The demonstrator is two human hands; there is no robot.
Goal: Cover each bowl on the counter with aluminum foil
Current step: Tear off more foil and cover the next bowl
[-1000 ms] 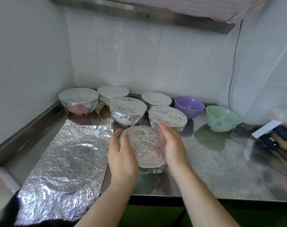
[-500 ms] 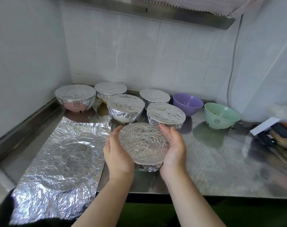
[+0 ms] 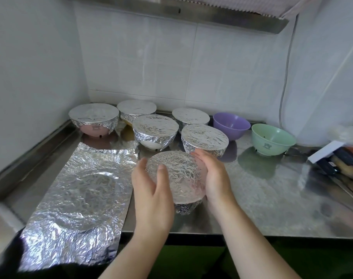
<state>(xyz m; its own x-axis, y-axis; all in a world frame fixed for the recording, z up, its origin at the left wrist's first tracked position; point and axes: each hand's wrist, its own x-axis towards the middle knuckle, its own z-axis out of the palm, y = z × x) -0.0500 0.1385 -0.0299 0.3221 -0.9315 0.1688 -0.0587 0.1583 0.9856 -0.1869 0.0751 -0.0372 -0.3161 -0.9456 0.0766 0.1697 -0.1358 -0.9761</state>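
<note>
A crumpled foil sheet (image 3: pixel 79 200) lay flat on the steel surface (image 3: pixel 272 198) at eight o'clock, a round dent pressed into its middle. Behind it, from ten to twelve o'clock, stood five foil-covered bowls (image 3: pixel 155 129) bunched close together, some showing pink or white below the wrap. At the centre sat the wrapped bowl (image 3: pixel 177 178) both hands were working on. The left hand (image 3: pixel 151 196) cupped its left side, fingers curled along the foil edge, thumb resting on the top. The right hand (image 3: pixel 213 178) pressed the right side, fingers curved around the rim. At one o'clock a purple bowl (image 3: pixel 231 124) stood uncovered beside the wrapped group, and just right of it a green bowl (image 3: pixel 272 138), also bare. At three o'clock, dark-handled utensils (image 3: pixel 336 162) lay at the edge.
</note>
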